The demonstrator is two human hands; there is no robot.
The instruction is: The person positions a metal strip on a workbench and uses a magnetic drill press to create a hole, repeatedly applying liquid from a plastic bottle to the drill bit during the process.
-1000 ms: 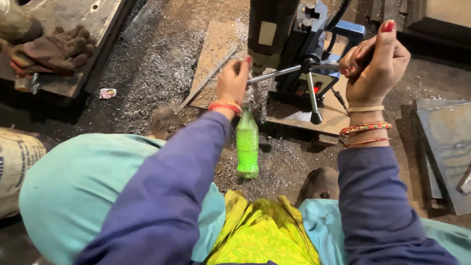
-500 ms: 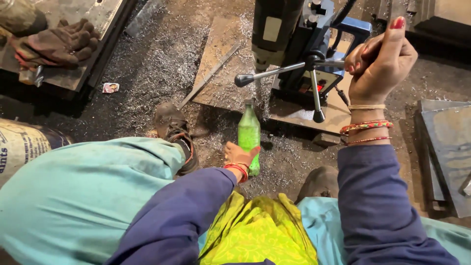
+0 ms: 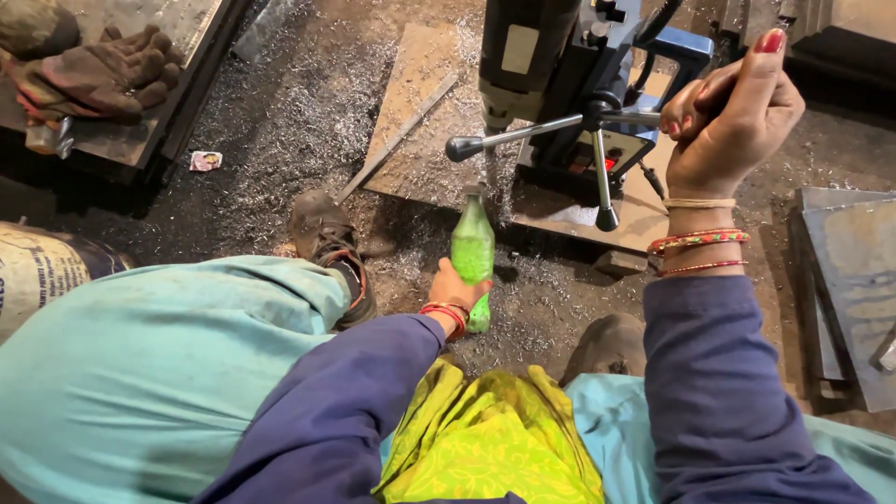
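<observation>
Lower centre: left hand (image 3: 455, 285) wrapped around the lower half of a green bottle (image 3: 473, 245), which stands upright on the shaving-strewn floor (image 3: 280, 112). Just left of it, a shoe (image 3: 327, 238). Right of centre, higher: right hand (image 3: 733, 121) closed on a lever (image 3: 644, 119) of the drill press (image 3: 569, 84), at the frame's upper middle. The press sits on a steel plate (image 3: 420, 121). Upper left: worn gloves (image 3: 93, 70) on a dark platform.

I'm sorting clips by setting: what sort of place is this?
Most likely a metalworking shop floor: a magnetic drill press stands on a steel plate, metal shavings litter the ground, and work gloves lie nearby.
</observation>
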